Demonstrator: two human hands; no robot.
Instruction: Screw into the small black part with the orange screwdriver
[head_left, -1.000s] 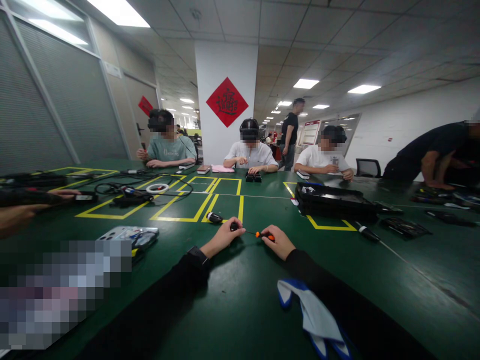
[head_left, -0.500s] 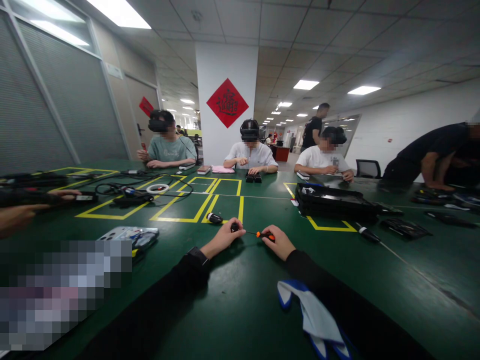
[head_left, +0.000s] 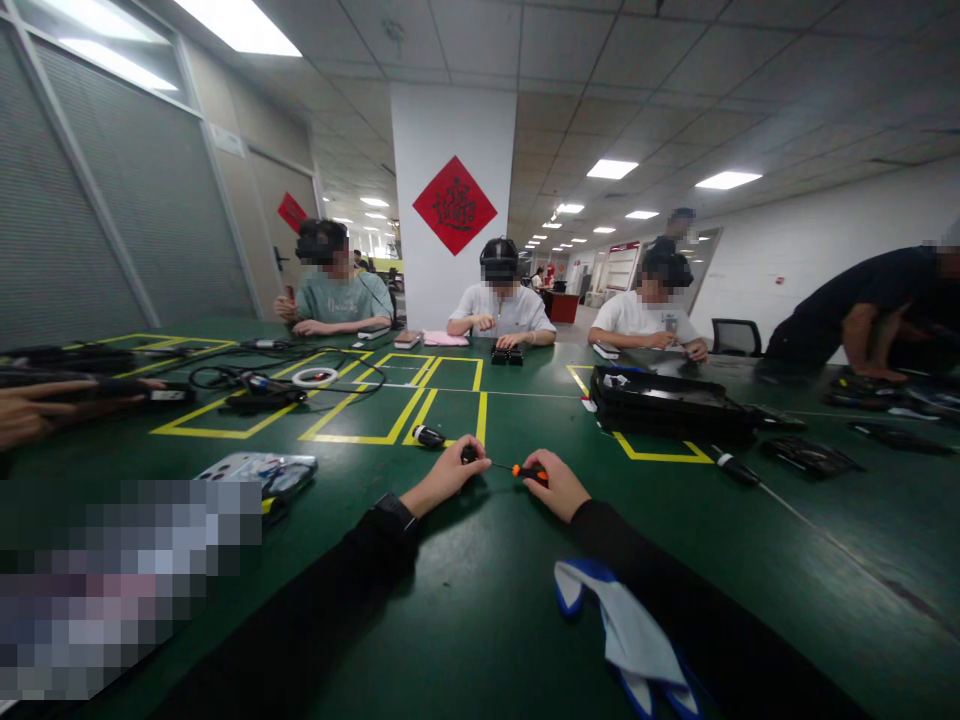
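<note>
Above the green table [head_left: 465,620], my right hand [head_left: 559,484] is closed round the orange and black handle of a screwdriver [head_left: 534,473]. Its thin shaft points left, toward my left hand [head_left: 448,474]. That hand is closed on a small dark round part [head_left: 469,455], whose kind I cannot make out. The shaft's tip is near the left fingertips; whether it touches the part is too small to tell. Just beyond the left hand lies a black and white cylindrical object [head_left: 429,436]. A white and blue glove [head_left: 637,630] lies beside my right forearm.
Stacked black trays [head_left: 667,400] stand at the right, with a black cylindrical tool [head_left: 736,467] before them. Cables and a white ring [head_left: 315,378] lie at left, behind a clear case [head_left: 277,472]. Several people sit or stand round the table; a co-worker's hands [head_left: 45,410] are at far left.
My hands and the screwdriver stay almost still. The co-worker's hands at far left have shifted, and a standing person in the background has moved right.
</note>
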